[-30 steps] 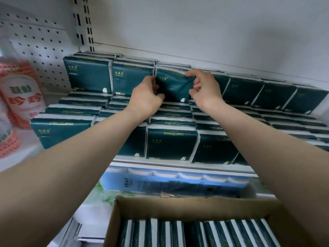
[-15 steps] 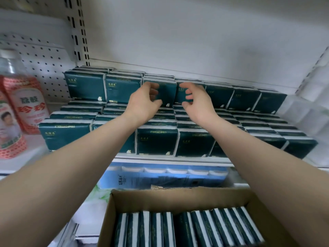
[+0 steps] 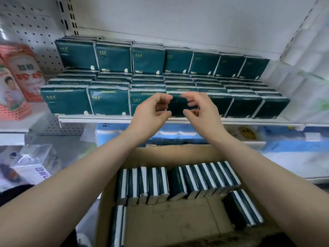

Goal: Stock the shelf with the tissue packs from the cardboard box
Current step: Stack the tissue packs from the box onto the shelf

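Dark green tissue packs (image 3: 114, 57) fill the white shelf (image 3: 106, 118) in two tiers, several across. Both hands hover side by side in front of the shelf's front row, above the cardboard box (image 3: 160, 221). My left hand (image 3: 151, 111) has loosely curled fingers and holds nothing. My right hand (image 3: 201, 111) is likewise loosely curled and empty, a small gap between the two. Inside the box, a row of tissue packs (image 3: 178, 182) stands on edge, with one more pack at the left wall and another at the right.
Red-labelled bottles (image 3: 21, 75) stand on the neighbouring shelf at left. Blue-wrapped tissue bundles (image 3: 124, 132) lie on the shelf below. White paper-roll packs (image 3: 306, 72) fill the right side. A plastic-wrapped bundle (image 3: 35, 163) sits lower left.
Both hands let go of a pack placed in the upper back row and drew back toward me, down in front of the shelf's front row. The view tilted down, showing more of the box.
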A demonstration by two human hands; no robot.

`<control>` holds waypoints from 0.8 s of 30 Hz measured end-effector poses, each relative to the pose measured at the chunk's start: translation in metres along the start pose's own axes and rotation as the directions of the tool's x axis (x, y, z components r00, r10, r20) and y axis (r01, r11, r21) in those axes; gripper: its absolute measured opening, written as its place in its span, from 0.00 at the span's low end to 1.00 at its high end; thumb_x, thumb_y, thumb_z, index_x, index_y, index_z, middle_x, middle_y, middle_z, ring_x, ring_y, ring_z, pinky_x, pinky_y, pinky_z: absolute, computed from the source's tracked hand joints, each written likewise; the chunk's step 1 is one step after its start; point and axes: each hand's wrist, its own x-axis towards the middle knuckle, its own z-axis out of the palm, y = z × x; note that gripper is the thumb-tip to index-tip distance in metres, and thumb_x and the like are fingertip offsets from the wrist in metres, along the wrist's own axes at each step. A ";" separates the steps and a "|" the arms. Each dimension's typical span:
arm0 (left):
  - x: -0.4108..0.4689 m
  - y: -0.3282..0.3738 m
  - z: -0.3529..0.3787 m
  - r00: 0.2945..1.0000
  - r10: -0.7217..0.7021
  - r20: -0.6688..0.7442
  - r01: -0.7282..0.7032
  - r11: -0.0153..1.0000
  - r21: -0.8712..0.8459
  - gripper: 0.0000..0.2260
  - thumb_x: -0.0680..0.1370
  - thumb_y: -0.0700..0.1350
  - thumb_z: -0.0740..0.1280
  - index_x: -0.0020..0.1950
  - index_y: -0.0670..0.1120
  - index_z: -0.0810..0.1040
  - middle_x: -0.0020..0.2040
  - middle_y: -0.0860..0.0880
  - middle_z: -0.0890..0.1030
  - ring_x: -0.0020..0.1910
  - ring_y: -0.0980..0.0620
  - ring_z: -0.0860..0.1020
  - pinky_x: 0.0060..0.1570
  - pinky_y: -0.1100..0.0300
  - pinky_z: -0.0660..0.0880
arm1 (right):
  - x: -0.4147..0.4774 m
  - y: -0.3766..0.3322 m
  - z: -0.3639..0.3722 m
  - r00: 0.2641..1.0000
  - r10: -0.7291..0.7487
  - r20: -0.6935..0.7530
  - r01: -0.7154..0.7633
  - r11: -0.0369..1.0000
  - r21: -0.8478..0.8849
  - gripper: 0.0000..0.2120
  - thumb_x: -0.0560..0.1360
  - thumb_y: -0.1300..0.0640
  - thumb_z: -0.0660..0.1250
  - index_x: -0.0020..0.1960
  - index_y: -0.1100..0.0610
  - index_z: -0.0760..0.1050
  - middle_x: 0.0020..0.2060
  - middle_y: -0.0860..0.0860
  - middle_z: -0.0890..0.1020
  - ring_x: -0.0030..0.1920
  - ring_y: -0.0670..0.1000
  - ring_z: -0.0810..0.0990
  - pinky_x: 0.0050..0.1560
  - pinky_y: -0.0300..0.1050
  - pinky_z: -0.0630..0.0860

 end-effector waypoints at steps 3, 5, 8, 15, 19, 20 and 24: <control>-0.035 -0.025 0.019 0.995 -0.040 0.091 0.037 0.999 0.028 0.14 0.76 0.36 0.69 0.60 0.49 0.76 0.56 0.52 0.80 0.55 0.57 0.79 0.56 0.68 0.74 | -0.050 0.019 0.014 0.996 0.066 0.065 -0.065 0.998 -0.017 0.20 0.77 0.64 0.68 0.66 0.51 0.74 0.57 0.48 0.74 0.55 0.44 0.75 0.54 0.33 0.74; -0.053 -0.044 0.030 0.986 -0.088 0.142 0.083 0.996 0.043 0.14 0.76 0.36 0.68 0.60 0.48 0.77 0.56 0.52 0.80 0.55 0.58 0.79 0.58 0.68 0.74 | -0.081 0.032 0.026 0.982 0.149 0.119 -0.151 0.989 0.005 0.20 0.77 0.64 0.68 0.65 0.49 0.74 0.57 0.46 0.74 0.55 0.42 0.75 0.54 0.33 0.74; -0.075 -0.076 0.043 0.962 -0.165 0.219 0.142 0.983 0.117 0.14 0.77 0.38 0.68 0.61 0.50 0.77 0.57 0.55 0.79 0.56 0.61 0.77 0.56 0.74 0.72 | -0.116 0.054 0.042 0.952 0.248 0.179 -0.250 0.968 -0.011 0.18 0.76 0.63 0.69 0.64 0.50 0.75 0.54 0.45 0.75 0.52 0.42 0.75 0.51 0.28 0.71; -0.105 -0.135 0.060 0.893 -0.328 0.309 0.231 0.921 0.313 0.16 0.77 0.38 0.69 0.63 0.49 0.76 0.58 0.51 0.79 0.58 0.56 0.76 0.62 0.61 0.73 | -0.150 0.076 0.078 0.809 0.479 0.341 -0.502 0.865 -0.022 0.16 0.77 0.59 0.69 0.64 0.51 0.76 0.51 0.49 0.78 0.49 0.48 0.78 0.54 0.40 0.75; -0.111 -0.149 0.069 0.874 -0.342 0.345 0.196 0.898 0.393 0.18 0.77 0.38 0.68 0.65 0.50 0.75 0.63 0.50 0.78 0.64 0.53 0.75 0.64 0.55 0.73 | -0.156 0.078 0.095 0.758 0.511 0.404 -0.517 0.849 -0.105 0.17 0.78 0.57 0.68 0.66 0.51 0.74 0.53 0.48 0.78 0.50 0.47 0.79 0.52 0.40 0.74; -0.112 -0.152 0.069 0.871 -0.343 0.352 0.183 0.891 0.415 0.18 0.77 0.38 0.67 0.66 0.50 0.74 0.64 0.50 0.78 0.65 0.53 0.74 0.65 0.55 0.72 | -0.156 0.078 0.098 0.749 0.513 0.419 -0.509 0.851 -0.132 0.18 0.78 0.57 0.68 0.67 0.50 0.74 0.54 0.49 0.79 0.51 0.48 0.79 0.54 0.42 0.76; -0.115 -0.162 0.068 0.847 -0.360 0.392 0.149 0.868 0.474 0.20 0.77 0.37 0.66 0.68 0.49 0.73 0.66 0.50 0.77 0.66 0.51 0.73 0.66 0.55 0.70 | -0.159 0.083 0.113 0.708 0.522 0.476 -0.503 0.846 -0.179 0.18 0.78 0.55 0.69 0.66 0.49 0.74 0.56 0.50 0.80 0.53 0.49 0.79 0.57 0.43 0.76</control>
